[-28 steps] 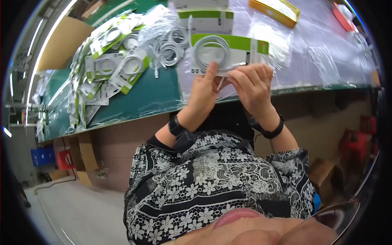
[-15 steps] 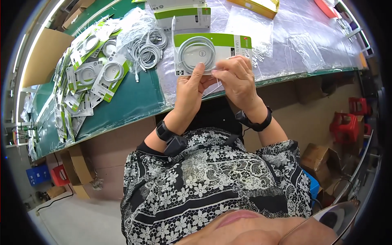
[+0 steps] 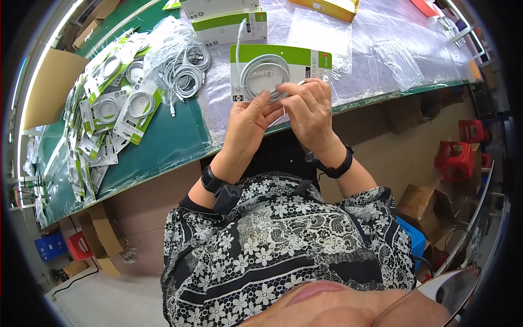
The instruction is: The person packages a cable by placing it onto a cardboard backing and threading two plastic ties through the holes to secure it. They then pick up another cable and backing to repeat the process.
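Observation:
My left hand [image 3: 248, 121] is closed on the lower edge of a green and white packaging card [image 3: 299, 56], with the thumb on its front. A light grey cable [image 3: 246, 80] lies coiled against the card. One straight plug end [image 3: 241, 34] sticks up past the card's top left. My right hand [image 3: 309, 113] is closed at the card's lower right, its fingertips bent against the bottom of the coil. What its fingers pinch is hidden. A thin white strip [image 3: 278, 119] hangs down between the two hands.
Carded cables [image 3: 143, 103] lie heaped at the left of the table [image 3: 182, 139]. Beside them are loose coiled cables [image 3: 188, 80] on clear plastic. White and green cards [image 3: 229, 30] stand behind my hands. A yellow tray [image 3: 332, 8] and clear bags [image 3: 403, 65] lie farther right.
My right fingers have shifted slightly left onto the bottom of the coil. The plug end leans more to the right. The whole view has moved a little, so the table appears farther left.

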`<act>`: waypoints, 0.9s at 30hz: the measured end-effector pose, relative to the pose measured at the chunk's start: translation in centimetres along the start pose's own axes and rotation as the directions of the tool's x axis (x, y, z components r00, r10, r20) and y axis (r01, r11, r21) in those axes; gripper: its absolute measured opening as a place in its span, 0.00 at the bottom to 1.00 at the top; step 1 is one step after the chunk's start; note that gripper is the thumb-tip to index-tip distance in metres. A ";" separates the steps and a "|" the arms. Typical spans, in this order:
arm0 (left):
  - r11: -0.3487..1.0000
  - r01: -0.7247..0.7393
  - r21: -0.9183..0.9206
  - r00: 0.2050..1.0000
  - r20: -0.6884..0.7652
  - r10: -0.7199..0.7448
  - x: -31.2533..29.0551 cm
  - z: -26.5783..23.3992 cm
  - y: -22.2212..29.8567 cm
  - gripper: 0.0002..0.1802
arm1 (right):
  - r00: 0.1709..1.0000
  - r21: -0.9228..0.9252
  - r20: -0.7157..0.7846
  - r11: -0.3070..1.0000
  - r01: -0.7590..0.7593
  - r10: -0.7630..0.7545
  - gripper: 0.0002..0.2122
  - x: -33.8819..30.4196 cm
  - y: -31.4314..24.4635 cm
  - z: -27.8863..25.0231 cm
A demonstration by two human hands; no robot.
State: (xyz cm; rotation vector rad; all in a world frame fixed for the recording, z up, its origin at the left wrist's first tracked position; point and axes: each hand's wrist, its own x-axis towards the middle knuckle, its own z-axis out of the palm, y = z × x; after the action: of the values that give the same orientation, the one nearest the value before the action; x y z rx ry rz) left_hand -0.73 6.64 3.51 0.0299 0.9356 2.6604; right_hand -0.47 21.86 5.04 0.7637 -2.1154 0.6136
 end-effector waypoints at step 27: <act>-0.159 -0.854 0.495 0.354 0.778 0.518 -0.1 1.6 2.6 0.19 | 0.999 0.303 0.012 0.952 -0.045 0.044 0.18 -1.9 1.2 0.1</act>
State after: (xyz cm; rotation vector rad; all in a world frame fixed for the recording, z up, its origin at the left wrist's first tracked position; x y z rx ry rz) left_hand -1.19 5.74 6.38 1.7379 2.7856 2.0691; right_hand -0.38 23.28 3.28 0.8859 -2.0723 0.9781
